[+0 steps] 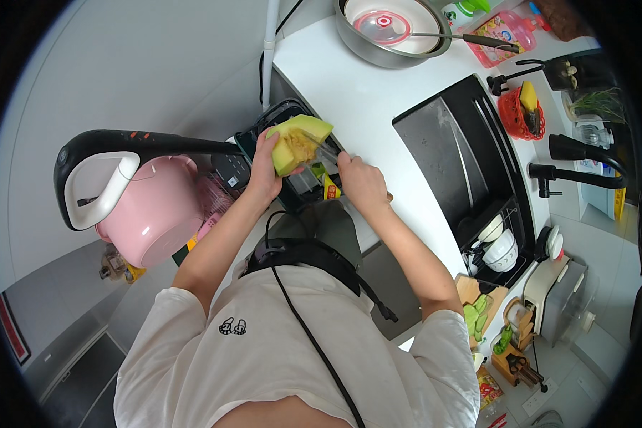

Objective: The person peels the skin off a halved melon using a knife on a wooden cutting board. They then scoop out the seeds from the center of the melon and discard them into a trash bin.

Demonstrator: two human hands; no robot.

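My left hand holds a cut piece of green-skinned melon, its hollow with orange-yellow pulp and seeds turned up. My right hand grips the handle of a knife; the wooden end of the handle shows beside the wrist. The blade lies against the pulp, its tip hidden there. Both hands are above a dark open bin with a plastic bag and a yellow wrapper inside, next to the white counter.
On the white counter stands a metal pot with a lid. A black sink lies right, with a dish rack of bowls. Green slices lie on a cutting board. A pink bucket and an upright vacuum's handle are left.
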